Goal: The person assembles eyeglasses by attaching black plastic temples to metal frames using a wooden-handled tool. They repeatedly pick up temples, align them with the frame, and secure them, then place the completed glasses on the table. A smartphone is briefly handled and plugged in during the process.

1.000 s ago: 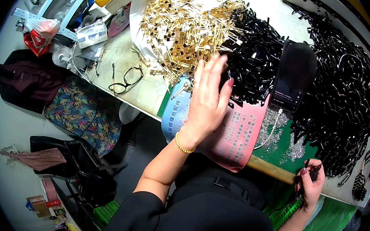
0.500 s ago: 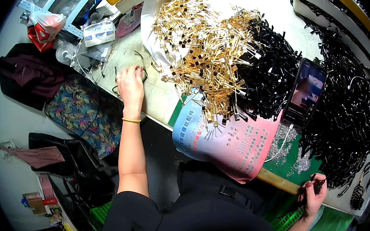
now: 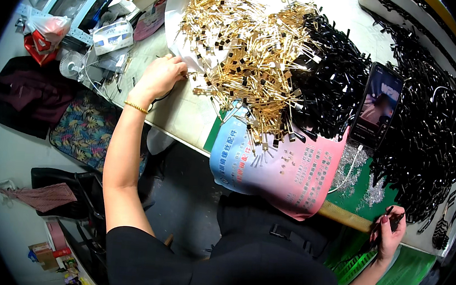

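Note:
My left hand is closed over the left part of the table, beside the heap of thin gold metal pieces. Dark, thin curved bits show at its fingertips and under the palm; their kind is hidden. At the table's front right, my right hand has its fingers closed around slender black pieces. A pile of glossy black strips adjoins the gold heap. The larger heap of black strips lies on the right, above that hand.
A phone with a white cable leans between the black heaps. Tiny silver bits lie on a green mat, beside a blue-and-pink printed sheet hanging over the front edge. A small fan and tissue pack stand left.
My left hand has moved farther away across the table, turning toward the gold heap, and its forearm has swung left. My right hand stays at the front right edge, fingers still closed.

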A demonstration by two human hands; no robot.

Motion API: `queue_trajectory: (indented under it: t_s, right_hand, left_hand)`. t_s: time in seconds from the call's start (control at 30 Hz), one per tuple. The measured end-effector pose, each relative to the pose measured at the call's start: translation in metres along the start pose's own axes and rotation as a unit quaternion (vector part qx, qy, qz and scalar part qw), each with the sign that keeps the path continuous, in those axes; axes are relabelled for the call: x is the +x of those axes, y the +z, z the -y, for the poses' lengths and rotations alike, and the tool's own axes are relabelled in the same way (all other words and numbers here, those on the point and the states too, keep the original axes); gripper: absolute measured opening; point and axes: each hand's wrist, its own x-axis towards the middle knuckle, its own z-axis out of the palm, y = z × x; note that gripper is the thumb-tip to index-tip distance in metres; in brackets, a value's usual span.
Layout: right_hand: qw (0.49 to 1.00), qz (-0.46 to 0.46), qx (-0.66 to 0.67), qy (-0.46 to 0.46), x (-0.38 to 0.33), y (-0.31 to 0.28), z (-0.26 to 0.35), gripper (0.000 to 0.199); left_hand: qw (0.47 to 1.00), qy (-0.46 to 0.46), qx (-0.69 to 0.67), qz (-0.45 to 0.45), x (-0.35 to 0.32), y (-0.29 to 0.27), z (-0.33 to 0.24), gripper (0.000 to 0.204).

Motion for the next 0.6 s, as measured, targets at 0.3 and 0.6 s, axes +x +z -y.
queue_trajectory:
  t_s: [0.3,0.6]
  right_hand:
    - [1.000,0.012,0.017,0.007,0.003,0.000,-0.002,0.019]
    - [0.999,0.024,0.021,-0.018,0.001,-0.001,-0.001,0.020]
  left_hand:
    - [0.954,0.060,-0.185,-0.228,0.005,-0.018,-0.149,0.017]
    - [0.881,-0.297,0.028,-0.366,-0.029,0.010,-0.076,0.034]
